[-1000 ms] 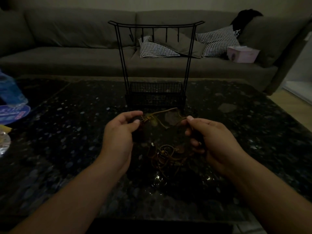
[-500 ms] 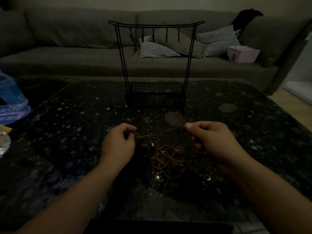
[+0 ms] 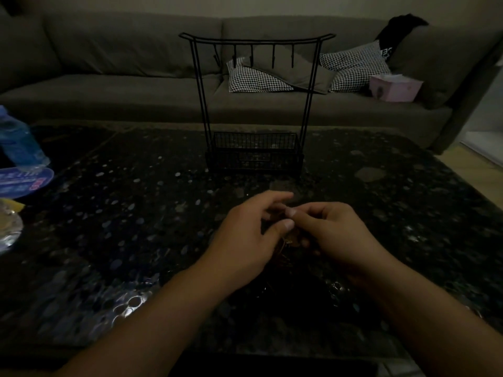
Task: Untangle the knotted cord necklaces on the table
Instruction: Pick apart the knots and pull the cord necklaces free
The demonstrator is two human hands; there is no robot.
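A tangle of brown cord necklaces (image 3: 283, 253) lies on the dark speckled table (image 3: 136, 227), mostly hidden between and under my hands. My left hand (image 3: 245, 238) and my right hand (image 3: 329, 232) meet just above the tangle, fingertips almost touching. Both pinch the cords with thumb and fingers. Only a small bunch of brown loops shows in the gap below the thumbs.
A black wire jewellery stand (image 3: 255, 104) with hooks and a basket base stands just beyond my hands. A blue water bottle (image 3: 19, 142) and packets sit at the table's left edge. A grey sofa (image 3: 109, 85) with checked cushions and a pink tissue box (image 3: 394, 87) lies behind.
My hands held a cord stretched between them, then lowered and came together over the tangle. The cords now lie mostly hidden under my fingers.
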